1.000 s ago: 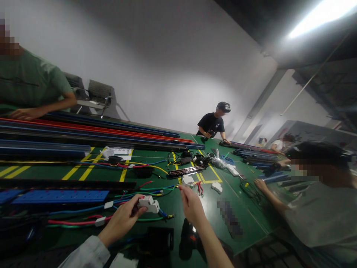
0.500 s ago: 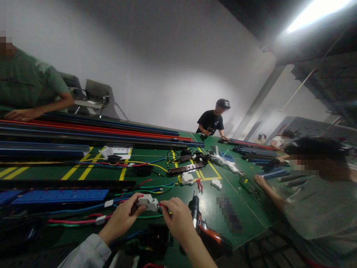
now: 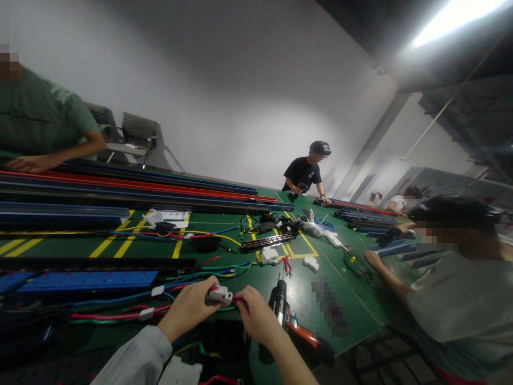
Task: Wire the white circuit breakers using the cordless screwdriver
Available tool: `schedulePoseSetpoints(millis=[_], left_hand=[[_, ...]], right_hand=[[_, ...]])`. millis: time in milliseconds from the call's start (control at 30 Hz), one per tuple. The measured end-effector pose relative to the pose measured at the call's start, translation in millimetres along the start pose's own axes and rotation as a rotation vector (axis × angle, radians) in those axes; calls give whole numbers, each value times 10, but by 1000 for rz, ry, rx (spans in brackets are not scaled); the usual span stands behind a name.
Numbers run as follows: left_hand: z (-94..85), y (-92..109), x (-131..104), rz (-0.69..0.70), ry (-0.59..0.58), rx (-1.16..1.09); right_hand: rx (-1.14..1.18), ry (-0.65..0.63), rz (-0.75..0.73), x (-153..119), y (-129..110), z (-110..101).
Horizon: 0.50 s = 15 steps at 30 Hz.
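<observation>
My left hand point(image 3: 191, 306) is closed around a small white circuit breaker point(image 3: 220, 293) with a red part on its face. Close by on the right, my right hand point(image 3: 258, 314) pinches a short red wire point(image 3: 235, 300) at the breaker's end. Whether the wire's tip is inside the breaker, I cannot tell. A power drill point(image 3: 294, 326) lies just right of my right hand. Beyond the hands, another white breaker point(image 3: 310, 263) rests on the green table beside short red wires point(image 3: 286, 264) with metal lugs.
Blue socket strips point(image 3: 88, 281) and bundled wires point(image 3: 116, 316) lie at left. Long rails point(image 3: 160, 195) run along the table's back. A plastic bag point(image 3: 320, 233) lies beyond the breakers. Co-workers stand or sit at the left, the far side and the right point(image 3: 452, 289).
My left hand has shifted right and turned the breaker, so its red-marked face shows more. My right hand has moved slightly right, still pinching the red wire.
</observation>
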<state>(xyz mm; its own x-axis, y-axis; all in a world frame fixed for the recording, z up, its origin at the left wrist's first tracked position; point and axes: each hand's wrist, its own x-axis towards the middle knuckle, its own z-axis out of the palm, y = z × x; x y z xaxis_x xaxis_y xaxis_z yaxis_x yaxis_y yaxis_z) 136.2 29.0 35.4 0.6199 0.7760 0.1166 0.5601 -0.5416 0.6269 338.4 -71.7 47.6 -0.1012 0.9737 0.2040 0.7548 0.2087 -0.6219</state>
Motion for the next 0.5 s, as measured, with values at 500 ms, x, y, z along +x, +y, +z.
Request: schedulePoseSetpoints(millis=[500], left_hand=[[64,132,252,95,-118,-44]], right_hand=[[197,58,5,29,327,202]])
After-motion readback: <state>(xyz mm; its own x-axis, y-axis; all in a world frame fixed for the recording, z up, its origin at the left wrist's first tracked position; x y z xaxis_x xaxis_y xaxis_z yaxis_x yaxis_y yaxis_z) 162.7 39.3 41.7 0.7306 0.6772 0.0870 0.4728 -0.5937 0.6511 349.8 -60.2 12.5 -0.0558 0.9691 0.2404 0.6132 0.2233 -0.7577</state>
